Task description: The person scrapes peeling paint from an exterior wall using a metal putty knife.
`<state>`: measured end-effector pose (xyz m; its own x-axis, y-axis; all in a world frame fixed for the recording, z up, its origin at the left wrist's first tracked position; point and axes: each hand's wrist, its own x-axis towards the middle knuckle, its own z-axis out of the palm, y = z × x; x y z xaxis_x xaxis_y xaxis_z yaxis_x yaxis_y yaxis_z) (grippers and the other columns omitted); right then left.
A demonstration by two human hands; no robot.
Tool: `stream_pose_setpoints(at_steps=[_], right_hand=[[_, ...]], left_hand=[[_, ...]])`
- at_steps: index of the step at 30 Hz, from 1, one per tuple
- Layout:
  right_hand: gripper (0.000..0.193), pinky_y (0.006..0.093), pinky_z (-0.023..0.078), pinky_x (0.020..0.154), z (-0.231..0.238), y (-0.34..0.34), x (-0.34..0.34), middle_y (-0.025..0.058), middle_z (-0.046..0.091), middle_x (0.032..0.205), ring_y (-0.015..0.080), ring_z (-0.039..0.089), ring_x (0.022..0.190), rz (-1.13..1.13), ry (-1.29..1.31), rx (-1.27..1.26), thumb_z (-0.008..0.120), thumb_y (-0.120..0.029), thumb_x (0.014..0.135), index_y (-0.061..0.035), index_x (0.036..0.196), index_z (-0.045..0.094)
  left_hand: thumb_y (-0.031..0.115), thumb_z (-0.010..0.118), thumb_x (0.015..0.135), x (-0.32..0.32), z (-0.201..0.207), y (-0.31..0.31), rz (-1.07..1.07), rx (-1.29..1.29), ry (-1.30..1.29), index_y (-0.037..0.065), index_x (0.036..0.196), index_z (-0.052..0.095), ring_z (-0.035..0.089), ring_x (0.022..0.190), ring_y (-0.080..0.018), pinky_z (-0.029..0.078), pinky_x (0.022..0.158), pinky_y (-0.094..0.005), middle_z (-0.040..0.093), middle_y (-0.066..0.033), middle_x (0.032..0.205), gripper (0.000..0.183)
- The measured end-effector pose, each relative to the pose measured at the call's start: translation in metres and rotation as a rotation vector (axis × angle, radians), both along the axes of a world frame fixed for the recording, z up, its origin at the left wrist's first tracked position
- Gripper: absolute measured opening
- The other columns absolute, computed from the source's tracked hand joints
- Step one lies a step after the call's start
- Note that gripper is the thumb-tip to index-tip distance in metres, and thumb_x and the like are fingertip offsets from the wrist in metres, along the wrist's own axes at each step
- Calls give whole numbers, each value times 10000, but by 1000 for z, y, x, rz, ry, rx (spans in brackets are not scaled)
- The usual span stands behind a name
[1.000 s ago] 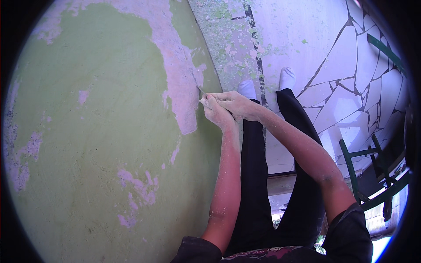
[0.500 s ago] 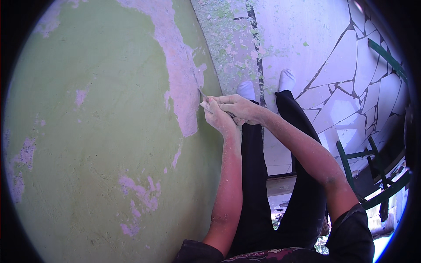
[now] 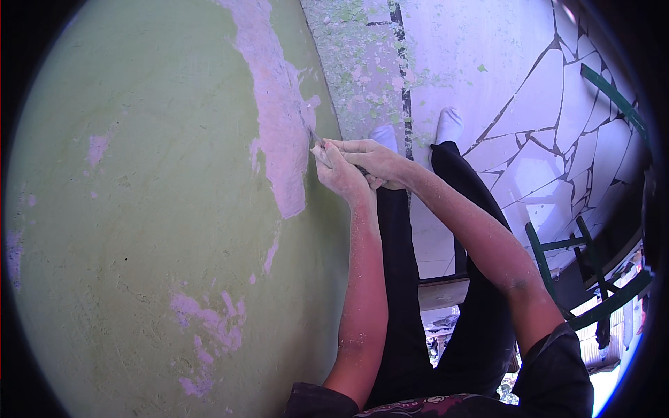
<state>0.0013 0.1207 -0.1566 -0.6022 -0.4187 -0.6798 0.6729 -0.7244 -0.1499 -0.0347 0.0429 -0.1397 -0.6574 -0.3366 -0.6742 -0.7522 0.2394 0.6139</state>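
Green-painted wall point(image 3: 174, 153), flaked back to a long pale-pink bare strip point(image 3: 275, 104), stands beside a floor of white irregular slabs point(image 3: 533, 97) littered with small green paint flakes point(image 3: 355, 87). Dusty left hand point(image 3: 341, 172) and right hand point(image 3: 383, 164) meet, both curled closed around a thin grey metal-looking blade point(image 3: 316, 136), its tip at the strip's right edge. Pressed too hard or steeply, it could skid or gouge the wall; no container can be made out.
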Motion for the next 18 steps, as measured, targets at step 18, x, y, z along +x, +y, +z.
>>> stream_pose_setpoints(at_steps=[18], right_hand=[[456, 221, 324, 441, 3, 7, -6, -58, 533, 791, 36, 412, 571, 37, 4, 141, 520, -352, 1004, -197, 1431, 483]], left_hand=[[223, 449, 1008, -2, -6, 3, -147, -48, 86, -59, 1213, 512, 613, 891, -193, 495, 726, -334, 589, -134, 1047, 355]])
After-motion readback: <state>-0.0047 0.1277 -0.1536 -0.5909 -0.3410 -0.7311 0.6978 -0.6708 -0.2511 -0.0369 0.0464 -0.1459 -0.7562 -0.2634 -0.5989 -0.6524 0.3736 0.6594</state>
